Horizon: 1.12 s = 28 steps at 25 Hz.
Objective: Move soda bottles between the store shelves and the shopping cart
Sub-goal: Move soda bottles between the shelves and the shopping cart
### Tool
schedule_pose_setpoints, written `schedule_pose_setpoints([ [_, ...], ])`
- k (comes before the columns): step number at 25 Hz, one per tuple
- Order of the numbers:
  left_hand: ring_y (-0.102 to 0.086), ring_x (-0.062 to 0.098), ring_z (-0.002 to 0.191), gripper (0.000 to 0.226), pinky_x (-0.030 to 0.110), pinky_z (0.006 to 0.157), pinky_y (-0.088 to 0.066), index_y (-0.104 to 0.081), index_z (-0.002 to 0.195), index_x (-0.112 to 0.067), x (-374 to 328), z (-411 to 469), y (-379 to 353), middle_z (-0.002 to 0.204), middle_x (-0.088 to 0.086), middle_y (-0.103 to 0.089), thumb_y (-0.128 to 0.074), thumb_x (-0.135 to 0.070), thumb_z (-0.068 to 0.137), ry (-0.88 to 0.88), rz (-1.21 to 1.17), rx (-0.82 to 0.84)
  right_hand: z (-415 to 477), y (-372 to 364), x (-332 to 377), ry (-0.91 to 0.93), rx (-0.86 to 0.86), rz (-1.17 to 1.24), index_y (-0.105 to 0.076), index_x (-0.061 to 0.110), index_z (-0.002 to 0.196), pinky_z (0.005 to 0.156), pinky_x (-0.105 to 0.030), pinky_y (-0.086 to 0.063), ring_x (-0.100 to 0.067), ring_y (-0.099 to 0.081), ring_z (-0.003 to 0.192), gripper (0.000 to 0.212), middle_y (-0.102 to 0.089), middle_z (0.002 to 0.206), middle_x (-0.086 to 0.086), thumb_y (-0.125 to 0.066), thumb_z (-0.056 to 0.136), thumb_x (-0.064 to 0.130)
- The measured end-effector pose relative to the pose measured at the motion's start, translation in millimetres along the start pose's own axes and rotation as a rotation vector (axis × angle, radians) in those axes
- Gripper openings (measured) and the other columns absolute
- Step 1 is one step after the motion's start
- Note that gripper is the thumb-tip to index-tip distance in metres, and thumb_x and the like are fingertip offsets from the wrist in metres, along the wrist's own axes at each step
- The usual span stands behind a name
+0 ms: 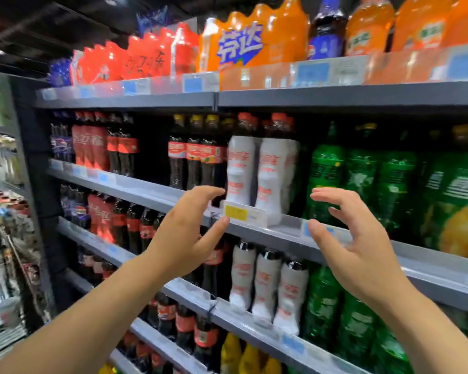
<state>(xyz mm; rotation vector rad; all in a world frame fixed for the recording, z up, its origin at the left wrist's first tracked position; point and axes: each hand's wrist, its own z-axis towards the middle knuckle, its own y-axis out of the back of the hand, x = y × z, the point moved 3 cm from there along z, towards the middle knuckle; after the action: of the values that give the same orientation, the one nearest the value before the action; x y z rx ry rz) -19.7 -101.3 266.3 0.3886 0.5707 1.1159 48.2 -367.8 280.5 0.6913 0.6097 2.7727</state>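
Two large white-wrapped cola bottles (257, 168) with red caps stand on the second shelf (281, 230) at the centre. My left hand (184, 233) is raised just left of them, fingers spread, thumb near the yellow price tag (236, 212). My right hand (349, 238) is raised to their right, fingers curled apart, in front of the green soda bottles (327, 168). Neither hand touches a bottle. Smaller white-wrapped bottles (268, 287) stand on the shelf below.
Dark cola bottles (195, 155) fill the shelves to the left. Orange and red multipacks (254, 39) sit on the top shelf. A wire shopping cart (3, 255) with goods stands at the far left. Yellow bottles (241, 357) show at the bottom.
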Motion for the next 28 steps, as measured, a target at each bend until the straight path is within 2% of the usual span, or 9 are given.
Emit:
schedule_pose_setpoints([
  [4, -0.043, -0.006, 0.121, 0.05, 0.003, 0.098, -0.027, -0.048, 0.141, -0.02, 55, 5, 30, 0.134, -0.013, -0.051, -0.051, -0.044, 0.097, 0.026, 0.029, 0.022, 30, -61, 20, -0.017, 0.038, 0.023, -0.054, 0.039, 0.127, 0.102, -0.01, -0.035, 0.005, -0.047, 0.128, 0.032, -0.051, 0.131, 0.026, -0.056, 0.096, 0.042],
  [7, -0.044, -0.004, 0.12, 0.05, 0.009, 0.098, -0.029, -0.048, 0.14, -0.019, 93, 14, 38, 0.134, -0.011, -0.052, -0.051, -0.043, 0.097, 0.042, 0.041, 0.005, 53, -104, 24, -0.003, 0.058, 0.044, -0.058, 0.029, 0.127, 0.102, -0.011, -0.037, 0.0, -0.051, 0.124, 0.037, -0.055, 0.128, 0.019, -0.06, 0.091, 0.033],
  [9, -0.041, -0.009, 0.115, 0.05, 0.005, 0.093, -0.029, -0.048, 0.14, -0.022, 117, 21, 37, 0.131, -0.017, -0.05, -0.051, -0.045, 0.096, 0.064, 0.038, -0.004, 65, -131, 23, 0.017, 0.065, 0.043, -0.059, 0.026, 0.126, 0.1, -0.007, -0.035, 0.002, -0.051, 0.122, 0.037, -0.057, 0.126, 0.018, -0.061, 0.089, 0.029],
  [14, -0.037, -0.027, 0.115, 0.046, 0.0, 0.088, -0.033, -0.044, 0.139, -0.031, 189, 35, 24, 0.13, -0.027, -0.044, -0.047, -0.053, 0.099, 0.106, 0.037, 0.036, 93, -200, 5, -0.006, 0.037, 0.023, -0.054, 0.037, 0.124, 0.101, -0.002, -0.03, 0.006, -0.048, 0.124, 0.036, -0.052, 0.128, 0.026, -0.059, 0.089, 0.035],
  [16, -0.04, -0.022, 0.115, 0.047, 0.007, 0.094, -0.036, -0.045, 0.139, -0.03, 222, 45, 23, 0.132, -0.024, -0.045, -0.047, -0.052, 0.098, 0.13, 0.032, 0.046, 106, -227, 1, -0.001, 0.019, 0.001, -0.052, 0.037, 0.127, 0.1, -0.001, -0.028, 0.01, -0.046, 0.121, 0.038, -0.051, 0.126, 0.026, -0.056, 0.089, 0.039],
  [19, -0.048, -0.003, 0.121, 0.042, 0.026, 0.105, -0.043, -0.048, 0.138, -0.023, 268, 66, 25, 0.134, -0.014, -0.05, -0.053, -0.038, 0.1, 0.176, 0.024, 0.002, 124, -267, 0, -0.01, 0.009, -0.07, -0.052, 0.025, 0.132, 0.105, -0.011, -0.032, 0.0, -0.045, 0.123, 0.042, -0.051, 0.131, 0.014, -0.064, 0.092, 0.028],
  [22, -0.051, 0.005, 0.121, 0.041, 0.029, 0.107, -0.043, -0.049, 0.136, -0.018, 297, 91, 21, 0.131, -0.007, -0.054, -0.059, -0.032, 0.098, 0.183, -0.024, -0.058, 136, -290, 4, -0.098, -0.018, -0.26, -0.05, 0.011, 0.139, 0.101, -0.022, -0.034, -0.015, -0.041, 0.127, 0.057, -0.053, 0.135, -0.002, -0.068, 0.087, 0.027],
  [26, -0.056, 0.002, 0.114, 0.059, 0.014, 0.092, -0.042, -0.039, 0.133, -0.029, 318, 130, 3, 0.127, -0.013, -0.054, -0.07, -0.044, 0.086, 0.235, -0.206, -0.001, 144, -292, 20, -0.265, -0.17, -0.435, -0.05, 0.002, 0.134, 0.082, -0.038, -0.047, -0.036, -0.058, 0.108, 0.065, -0.056, 0.118, -0.012, -0.072, 0.08, 0.03],
  [28, -0.062, -0.004, 0.103, 0.066, 0.012, 0.086, -0.046, -0.034, 0.128, -0.035, 324, 150, -10, 0.115, -0.021, -0.06, -0.078, -0.044, 0.08, 0.276, -0.341, 0.076, 147, -291, 23, -0.414, -0.15, -0.538, -0.042, 0.003, 0.138, 0.085, -0.042, -0.049, -0.035, -0.056, 0.109, 0.07, -0.053, 0.119, -0.012, -0.064, 0.083, 0.04],
])
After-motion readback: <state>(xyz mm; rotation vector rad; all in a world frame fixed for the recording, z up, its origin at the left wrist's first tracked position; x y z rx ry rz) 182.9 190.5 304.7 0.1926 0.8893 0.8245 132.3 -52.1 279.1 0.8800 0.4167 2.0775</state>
